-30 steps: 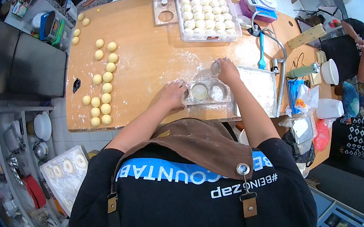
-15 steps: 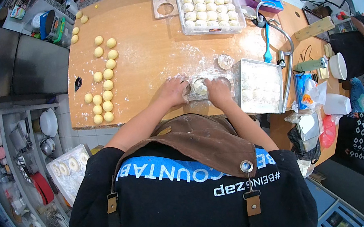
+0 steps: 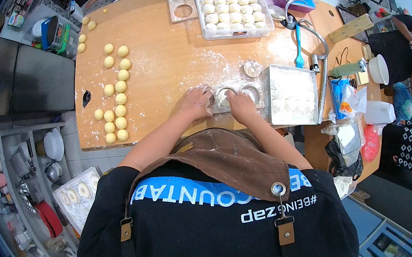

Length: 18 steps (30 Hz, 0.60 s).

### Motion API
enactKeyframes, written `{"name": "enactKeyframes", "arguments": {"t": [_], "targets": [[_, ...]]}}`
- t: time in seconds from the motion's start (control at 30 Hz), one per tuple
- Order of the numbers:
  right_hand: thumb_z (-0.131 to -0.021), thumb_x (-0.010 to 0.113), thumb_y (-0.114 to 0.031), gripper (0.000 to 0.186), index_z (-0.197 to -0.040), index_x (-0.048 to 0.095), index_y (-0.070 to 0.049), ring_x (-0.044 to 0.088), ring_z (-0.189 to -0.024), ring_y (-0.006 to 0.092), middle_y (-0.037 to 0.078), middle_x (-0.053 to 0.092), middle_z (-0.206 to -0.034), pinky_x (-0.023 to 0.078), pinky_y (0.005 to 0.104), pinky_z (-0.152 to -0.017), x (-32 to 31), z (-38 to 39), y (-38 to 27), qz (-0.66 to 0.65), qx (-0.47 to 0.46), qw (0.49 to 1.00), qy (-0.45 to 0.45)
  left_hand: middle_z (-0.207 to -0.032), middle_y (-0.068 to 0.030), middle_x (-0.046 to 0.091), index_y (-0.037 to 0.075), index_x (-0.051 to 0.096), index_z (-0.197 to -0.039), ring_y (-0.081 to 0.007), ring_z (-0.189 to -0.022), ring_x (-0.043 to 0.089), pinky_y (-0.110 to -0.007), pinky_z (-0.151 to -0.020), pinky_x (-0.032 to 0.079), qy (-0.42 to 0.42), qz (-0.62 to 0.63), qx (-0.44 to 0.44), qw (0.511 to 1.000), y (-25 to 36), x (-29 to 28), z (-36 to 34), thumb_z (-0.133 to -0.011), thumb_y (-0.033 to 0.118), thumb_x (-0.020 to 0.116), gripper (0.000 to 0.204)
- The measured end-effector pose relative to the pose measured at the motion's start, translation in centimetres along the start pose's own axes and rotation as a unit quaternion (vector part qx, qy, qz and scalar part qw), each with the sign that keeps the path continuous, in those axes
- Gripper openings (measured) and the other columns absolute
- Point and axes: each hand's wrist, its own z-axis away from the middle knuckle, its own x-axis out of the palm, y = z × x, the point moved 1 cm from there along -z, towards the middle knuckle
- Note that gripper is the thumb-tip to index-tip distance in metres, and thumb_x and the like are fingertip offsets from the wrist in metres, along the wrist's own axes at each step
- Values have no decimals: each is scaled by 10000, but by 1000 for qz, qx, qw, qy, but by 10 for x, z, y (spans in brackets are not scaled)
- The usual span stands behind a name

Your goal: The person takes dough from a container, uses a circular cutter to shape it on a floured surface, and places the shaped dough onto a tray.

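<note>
Dough mould (image 3: pixel 260 103) looks mid-press imo: right hand (image 3: pixel 241 106), fingers bunched, at the middle hole (image 3: pixel 223 98); left hand (image 3: pixel 197 102) half-spread alongside; can't tell what's gripped. Next needs even pressure.

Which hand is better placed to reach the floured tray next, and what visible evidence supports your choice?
Probably the right hand: it is at the middle hole of the mould and lies nearer the floured tray. The left hand is at the mould's left end, farther away.
</note>
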Motion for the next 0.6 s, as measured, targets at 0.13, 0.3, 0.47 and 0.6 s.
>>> {"name": "enactKeyframes", "arguments": {"t": [0.13,0.3,0.47,0.6], "targets": [[-817,463,-43,307,-1123,435,-34,584,-940,370,207,614,-934,464,454,-790,-3,-4,-8,-2,19,1000,-20,-1343,-130,431,107,459,-1282,-282,-1244,408,-416,-1025,341,15,-14,3,1000,-5,11,-1,-573,392,808,840],[-836,480,-87,315,-1149,460,-54,603,-941,339,196,639,-911,477,457,-761,-15,-18,-4,-26,74,995,-65,-1315,-117,450,118,474,-1243,-281,-1217,430,-418,-998,362,38,-27,15,999,-4,7,-5,-554,412,817,824],[-853,485,-99,231,-1070,533,-38,621,-898,332,168,650,-934,478,433,-771,-42,1,31,-176,98,969,145,-1183,-143,528,73,494,-1150,-299,-1118,499,-385,-950,413,-6,46,-21,999,6,-9,-2,-525,318,826,748],[-843,526,-62,174,-1001,584,-17,637,-887,308,158,664,-930,485,350,-775,-65,25,59,-333,164,861,347,-1156,-143,541,53,483,-1157,-319,-1096,511,-389,-933,428,32,83,-46,995,4,-10,11,-548,305,818,739]]}}
